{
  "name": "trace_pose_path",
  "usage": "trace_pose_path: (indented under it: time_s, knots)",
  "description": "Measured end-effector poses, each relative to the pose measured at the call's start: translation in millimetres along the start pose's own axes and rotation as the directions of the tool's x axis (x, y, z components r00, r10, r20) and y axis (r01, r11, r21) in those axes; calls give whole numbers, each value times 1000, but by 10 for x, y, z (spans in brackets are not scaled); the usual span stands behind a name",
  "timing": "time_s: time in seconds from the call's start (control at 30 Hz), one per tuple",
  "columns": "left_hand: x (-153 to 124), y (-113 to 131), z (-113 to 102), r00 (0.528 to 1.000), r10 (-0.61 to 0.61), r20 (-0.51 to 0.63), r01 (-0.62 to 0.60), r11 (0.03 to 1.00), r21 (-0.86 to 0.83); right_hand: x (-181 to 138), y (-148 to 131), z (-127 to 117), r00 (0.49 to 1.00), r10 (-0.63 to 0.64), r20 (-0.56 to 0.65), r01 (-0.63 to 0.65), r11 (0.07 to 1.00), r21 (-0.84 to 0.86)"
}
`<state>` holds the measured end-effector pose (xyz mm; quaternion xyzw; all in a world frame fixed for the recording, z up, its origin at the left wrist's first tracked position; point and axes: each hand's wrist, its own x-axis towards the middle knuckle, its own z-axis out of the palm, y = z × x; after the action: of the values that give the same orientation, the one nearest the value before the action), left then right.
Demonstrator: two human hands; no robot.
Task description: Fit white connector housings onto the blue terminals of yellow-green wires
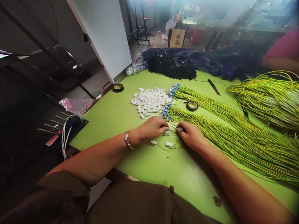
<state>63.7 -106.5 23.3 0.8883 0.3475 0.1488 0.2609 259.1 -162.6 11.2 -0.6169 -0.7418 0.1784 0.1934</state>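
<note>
My left hand (153,127), with a bracelet at the wrist, is closed in a pinch beside the tips of the wires; what lies between its fingers is hidden. A short gap to the right, my right hand (192,135) has thumb and fingers closed on a yellow-green wire, with a blue terminal (182,128) showing at the fingertips. Loose blue-sleeved wire ends (165,135) lie between the hands. Just below them are two white plastic connectors (169,144) with thin wires attached. A pile of white connector housings (151,100) lies beyond my left hand.
Yellow-green wire bundles (224,137) stretch rightward over the green table (144,165). Black tape rolls (192,105) lie at mid-table and at the left edge (118,88). A black knife (213,87) and dark cables (173,65) lie farther back. Another person's pink sleeve (283,46) shows at right.
</note>
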Motion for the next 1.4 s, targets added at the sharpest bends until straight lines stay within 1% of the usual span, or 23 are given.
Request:
trace_pose_path:
  time_s: [0.1, 0.17, 0.23, 0.3, 0.4, 0.47, 0.5, 0.53, 0.6, 0.67, 0.73, 0.8, 0.87, 0.97, 1.07, 1.2, 1.3, 1.4]
  knots:
    - [12, 11, 40, 1000, -16, -13, 15, 999, -47, -13, 21, 14, 999, -20, -34, 22, 998, 61]
    - [12, 16, 71, 999, -17, -49, 16, 1000, -23, -25, 19, 25, 998, -28, -47, 33, 994, 107]
    - [10, 21, 97, 998, 12, -66, -9, 999, 38, -36, 3, 34, 998, -38, -44, 43, 993, 110]
    - [11, 27, 116, 997, 44, -67, -37, 994, 104, -44, -25, 43, 998, -57, -33, 59, 996, 61]
    - [18, 41, 138, 997, 72, -37, -64, 982, 177, -50, -63, 64, 996, -82, -26, 81, 996, -47]
    - [24, 48, 142, 995, 87, -39, -77, 977, 199, -51, -70, 83, 995, -87, -45, 82, 992, -101]
    - [26, 48, 136, 993, 99, -57, -86, 977, 194, -50, -65, 93, 994, -92, -66, 85, 991, -100]
    - [28, 46, 123, 990, 115, -81, -99, 979, 176, -47, -54, 101, 990, -99, -98, 92, 993, -74]
    - [28, 31, 68, 979, 135, -153, -121, 988, 97, -37, -24, 108, 977, -107, -185, 116, 992, 40]
    - [24, 8, -19, 976, 111, -190, -114, 993, -10, -26, 7, 98, 959, -82, -270, 128, 979, 156]
    - [15, -17, -113, 989, 57, -136, -66, 996, -67, -21, 24, 74, 952, -37, -305, 108, 970, 220]
    - [3, -36, -180, 999, 43, -25, -44, 998, -41, -27, 24, 46, 955, 18, -296, 65, 961, 269]
    - [-12, -44, -203, 996, 75, 57, -77, 997, 25, -43, 14, 26, 961, 64, -270, 29, 945, 325]
    - [-38, -34, -164, 989, 116, 88, -125, 987, 102, -71, 10, 25, 970, 63, -237, 24, 937, 349]
    - [-61, -5, -87, 991, 112, 70, -121, 984, 132, -92, 23, 46, 981, -34, -191, 87, 957, 278]
    - [-73, 42, 24, 992, 118, 49, -125, 978, 167, -110, 6, 59, 978, -194, -72, 199, 978, 58]
    - [-58, 70, 91, 991, 127, 27, -130, 975, 179, -114, -35, 63, 976, -217, -27, 214, 973, -89]
    - [-33, 81, 121, 989, 149, -23, -145, 982, 124, -104, -49, 84, 974, -219, -52, 210, 968, -136]
